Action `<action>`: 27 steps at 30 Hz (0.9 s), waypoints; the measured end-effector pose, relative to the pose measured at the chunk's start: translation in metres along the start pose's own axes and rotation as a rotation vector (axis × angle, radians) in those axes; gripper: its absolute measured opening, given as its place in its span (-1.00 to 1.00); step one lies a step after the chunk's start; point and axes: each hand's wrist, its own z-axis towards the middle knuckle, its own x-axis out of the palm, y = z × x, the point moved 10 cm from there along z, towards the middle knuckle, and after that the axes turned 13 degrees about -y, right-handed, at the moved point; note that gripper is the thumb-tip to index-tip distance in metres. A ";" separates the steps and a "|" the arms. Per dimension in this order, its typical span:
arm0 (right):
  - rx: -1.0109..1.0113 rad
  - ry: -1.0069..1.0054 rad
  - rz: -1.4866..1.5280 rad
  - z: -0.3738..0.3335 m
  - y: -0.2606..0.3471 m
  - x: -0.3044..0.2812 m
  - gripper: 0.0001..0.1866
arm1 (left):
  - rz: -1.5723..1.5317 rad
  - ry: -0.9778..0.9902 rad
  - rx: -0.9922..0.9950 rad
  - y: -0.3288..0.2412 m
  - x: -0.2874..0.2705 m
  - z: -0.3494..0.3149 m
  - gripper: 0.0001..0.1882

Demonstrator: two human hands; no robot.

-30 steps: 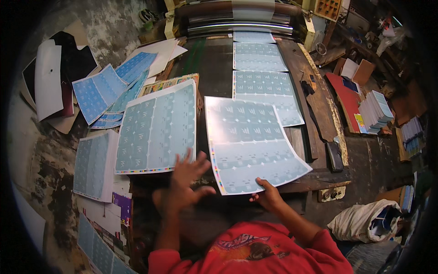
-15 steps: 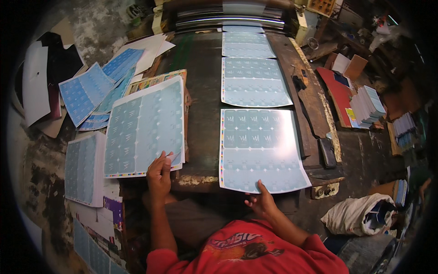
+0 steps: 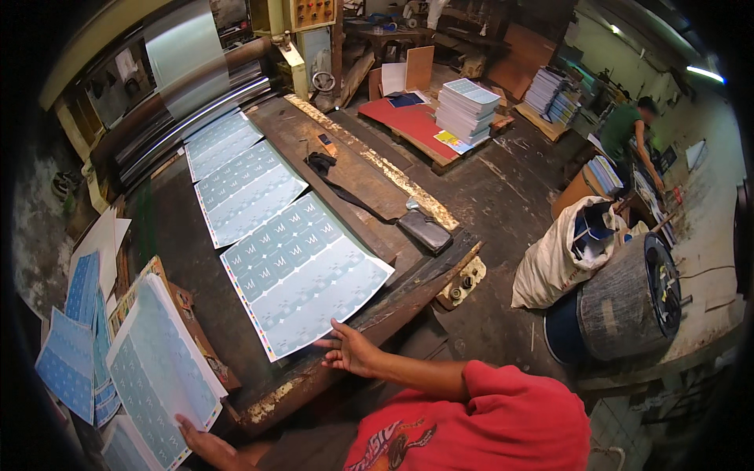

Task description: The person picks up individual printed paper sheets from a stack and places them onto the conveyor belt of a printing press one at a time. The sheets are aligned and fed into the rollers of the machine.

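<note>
Three printed blue-green sheets lie in a row on the dark machine table (image 3: 169,235). Beside the front edge of the nearest printed sheet (image 3: 302,275) is my right hand (image 3: 351,351), its fingers spread and thumb at the sheet's edge; nothing is gripped. At the lower left, a stack of similar printed sheets (image 3: 161,345) leans on a board. My left hand (image 3: 210,446) has its fingers together on the near edge of the top sheet there, which bulges slightly. Part of that hand's grip is hidden.
Rollers (image 3: 188,118) stand at the table's far end. A black pouch (image 3: 426,230) rests by its right edge. Farther right are a white sack (image 3: 561,247), a drum (image 3: 613,298) and a paper pile (image 3: 467,110) on a red board. A person in green (image 3: 620,129) works behind.
The view has swung to the right, bringing the drum and the other person into sight. Both hands stay near the same sheets; my right hand's fingers are spread wider.
</note>
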 end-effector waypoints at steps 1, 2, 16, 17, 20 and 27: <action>-0.012 -0.028 0.023 0.000 0.002 -0.007 -0.42 | 0.092 0.029 0.038 -0.006 0.005 -0.004 -0.41; -0.027 -0.061 0.011 -0.003 0.002 -0.009 -0.43 | 0.186 0.047 0.079 -0.017 0.009 -0.014 -0.42; -0.024 0.140 -0.286 -0.039 0.009 0.028 -0.61 | 0.571 0.728 0.841 -0.098 0.096 -0.154 -0.40; 0.018 0.101 -0.286 -0.030 0.003 0.009 -0.64 | 0.693 0.617 0.847 -0.090 0.091 -0.134 -0.38; 0.077 0.058 -0.243 -0.032 -0.009 -0.018 -0.66 | 0.831 0.455 0.829 -0.067 0.069 -0.092 -0.48; 0.073 -0.036 -0.376 -0.061 -0.036 -0.085 -0.55 | 0.646 0.349 0.736 -0.060 0.062 -0.073 -0.70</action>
